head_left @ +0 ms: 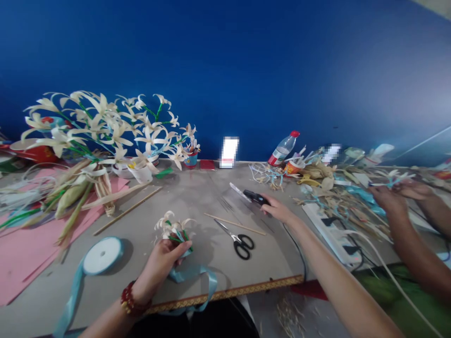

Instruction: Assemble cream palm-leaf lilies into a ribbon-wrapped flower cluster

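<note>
My left hand (168, 253) is closed round a small bunch of cream husk flowers (172, 224) with green stems, held low over the table. Light blue ribbon (207, 277) trails from beneath that hand over the table's front edge. My right hand (278, 208) reaches forward, fingers round the end of a black corded hot glue gun (256, 196); a pale patterned piece (239, 191) lies by its front end. Between my hands rest black-handled scissors (241, 243), blades pointing away, and a thin wooden stick (236, 224).
A ribbon spool (103, 255) and pink paper (21, 263) lie left, below tall husk flowers (116, 134). A bottle (283, 149) stands at the back. Right are a power strip (331, 234), dried husks (352, 202) and another person's hands (391, 199).
</note>
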Action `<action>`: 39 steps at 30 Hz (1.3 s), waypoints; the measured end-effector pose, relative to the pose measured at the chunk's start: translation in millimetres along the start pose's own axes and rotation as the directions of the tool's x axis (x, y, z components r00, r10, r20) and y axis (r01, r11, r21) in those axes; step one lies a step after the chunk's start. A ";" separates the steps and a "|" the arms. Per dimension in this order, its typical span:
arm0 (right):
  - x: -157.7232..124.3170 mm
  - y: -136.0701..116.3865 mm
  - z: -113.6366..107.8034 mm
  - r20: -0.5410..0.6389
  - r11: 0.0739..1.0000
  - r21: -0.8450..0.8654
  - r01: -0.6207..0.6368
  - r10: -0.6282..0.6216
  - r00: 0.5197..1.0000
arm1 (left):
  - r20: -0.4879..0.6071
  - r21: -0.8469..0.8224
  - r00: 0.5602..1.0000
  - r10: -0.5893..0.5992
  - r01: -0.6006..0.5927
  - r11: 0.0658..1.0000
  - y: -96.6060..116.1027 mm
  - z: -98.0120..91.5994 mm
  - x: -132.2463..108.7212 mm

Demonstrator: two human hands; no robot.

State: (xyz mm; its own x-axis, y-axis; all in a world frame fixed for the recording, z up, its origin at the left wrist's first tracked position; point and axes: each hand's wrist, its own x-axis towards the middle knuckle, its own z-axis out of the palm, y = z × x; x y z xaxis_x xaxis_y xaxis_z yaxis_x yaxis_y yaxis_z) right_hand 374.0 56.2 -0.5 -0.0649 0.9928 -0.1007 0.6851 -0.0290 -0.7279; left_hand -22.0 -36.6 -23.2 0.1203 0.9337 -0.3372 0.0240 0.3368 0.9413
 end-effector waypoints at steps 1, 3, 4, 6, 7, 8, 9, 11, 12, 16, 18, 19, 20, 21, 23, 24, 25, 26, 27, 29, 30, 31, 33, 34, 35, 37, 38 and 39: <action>0.7 -1.3 0.7 -0.011 1.000 0.009 -0.002 0.002 1.000 | 0.002 0.004 1.000 0.005 -0.005 1.000 -0.1 -0.1 -0.1; 2.8 -4.0 3.0 -0.043 0.999 0.032 -0.001 0.003 0.999 | -0.001 0.022 1.000 0.005 -0.005 1.000 0.2 -0.3 -0.6; 4.2 -5.1 4.8 -0.061 0.999 0.049 -0.003 0.006 0.998 | -0.005 0.028 1.000 0.003 -0.003 1.000 0.5 -0.4 -0.8; 7.2 -6.5 9.6 -0.097 0.996 0.092 -0.015 0.024 0.995 | -0.007 0.028 1.000 0.000 0.001 1.000 1.2 -0.2 -1.2; 8.7 -6.7 12.4 -0.116 0.993 0.119 -0.025 0.039 0.993 | -0.010 0.021 1.000 0.001 0.000 1.000 1.4 -0.1 -1.2; 9.9 -6.8 15.3 -0.136 0.988 0.150 -0.035 0.056 0.989 | -0.012 0.011 1.000 0.003 -0.003 1.000 1.3 0.1 -1.1; 10.7 -6.9 18.0 -0.161 0.982 0.184 -0.042 0.072 0.984 | -0.015 0.000 1.000 0.007 -0.007 1.000 1.1 0.3 -1.0; 10.8 -7.2 21.8 -0.238 0.964 0.264 -0.041 0.106 0.965 | -0.019 -0.010 1.000 0.014 -0.014 1.000 0.1 0.5 -0.5; 9.9 -7.8 22.7 -0.290 0.951 0.308 -0.030 0.124 0.949 | -0.022 -0.012 1.000 0.015 -0.015 1.000 -0.6 0.6 -0.2; -2.6 -17.7 20.7 -0.477 0.887 0.460 0.050 0.199 0.856 | -0.001 -0.046 1.000 0.012 -0.012 0.999 -3.0 0.6 0.8; -16.2 -28.5 21.4 -0.511 0.859 0.505 0.084 0.218 0.832 | 0.009 -0.048 1.000 0.022 -0.022 0.999 -3.2 0.5 0.9; -25.3 -35.3 23.9 -0.512 0.849 0.520 0.096 0.220 0.830 | 0.012 -0.046 0.999 0.038 -0.038 0.998 -3.0 0.4 0.8; -36.1 -42.7 28.0 -0.498 0.841 0.532 0.101 0.214 0.840 | 0.022 -0.042 0.999 0.039 -0.038 0.998 -2.3 0.4 0.7; -48.5 -50.6 34.0 -0.477 0.836 0.539 0.101 0.204 0.855 | 0.015 -0.042 0.999 0.032 -0.031 0.999 -1.4 0.3 0.6; -76.5 -67.0 50.5 -0.363 0.856 0.505 0.111 0.094 0.927 | 0.026 -0.038 0.999 0.034 -0.033 0.999 1.2 0.1 0.1; -91.0 -75.1 60.4 -0.246 0.887 0.449 0.110 0.004 0.969 | 0.022 -0.034 0.999 0.036 -0.035 0.999 2.6 0.0 -0.2; -104.8 -83.1 70.7 -0.180 0.922 0.369 0.117 -0.053 0.982 | 0.036 -0.024 0.999 0.029 -0.028 0.999 3.9 -0.2 -0.7; -117.1 -90.6 81.0 -0.161 0.946 0.281 0.160 -0.118 0.980 | 0.031 -0.032 0.999 0.024 -0.023 0.999 5.0 -0.3 -1.4; -127.3 -97.4 90.7 -0.094 0.955 0.196 0.222 -0.207 0.974 | 0.033 -0.043 0.999 0.026 -0.024 0.999 5.9 -0.4 -2.1; -139.8 -108.5 106.9 0.074 0.940 0.067 0.334 -0.338 0.938 | 0.035 -0.062 0.999 0.037 -0.035 0.997 7.3 -0.6 -3.4; -142.3 -112.6 112.9 0.138 0.926 0.022 0.377 -0.377 0.916 | 0.036 -0.066 0.998 0.044 -0.042 0.997 7.7 -0.7 -3.9; -142.9 -115.8 117.5 0.182 0.912 -0.018 0.410 -0.400 0.898 | 0.035 -0.064 0.998 0.050 -0.047 0.997 8.2 -0.8 -4.2; -140.7 -120.1 123.5 0.211 0.884 -0.095 0.457 -0.431 0.877 | 0.040 -0.052 0.998 0.054 -0.052 0.997 8.8 -1.2 -4.5; -139.1 -121.4 125.3 0.213 0.867 -0.136 0.479 -0.446 0.869 | 0.045 -0.042 0.998 0.052 -0.050 0.998 8.8 -1.5 -4.5; -137.6 -122.4 126.8 0.216 0.849 -0.178 0.498 -0.460 0.861 | 0.047 -0.031 0.998 0.050 -0.048 0.998 8.6 -1.9 -4.4; -136.3 -123.8 129.4 0.222 0.813 -0.250 0.526 -0.480 0.848 | 0.055 -0.013 0.998 0.044 -0.043 0.999 7.3 -2.6 -4.1; -136.4 -124.5 130.7 0.231 0.800 -0.276 0.533 -0.483 0.844 | 0.057 -0.010 0.997 0.042 -0.042 0.999 6.3 -2.9 -3.9; -136.9 -125.1 132.0 0.238 0.791 -0.297 0.535 -0.481 0.844 | 0.059 -0.013 0.997 0.043 -0.043 0.999 5.2 -3.1 -3.7</action>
State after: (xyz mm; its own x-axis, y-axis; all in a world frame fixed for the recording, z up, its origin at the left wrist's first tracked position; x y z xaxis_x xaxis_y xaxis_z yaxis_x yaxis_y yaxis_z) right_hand 201.4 -91.4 14.8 -0.5573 0.8238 0.1038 0.7224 0.5427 -0.4285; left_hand -25.3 -37.9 -17.1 0.1796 0.9387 -0.2943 0.0063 0.2980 0.9545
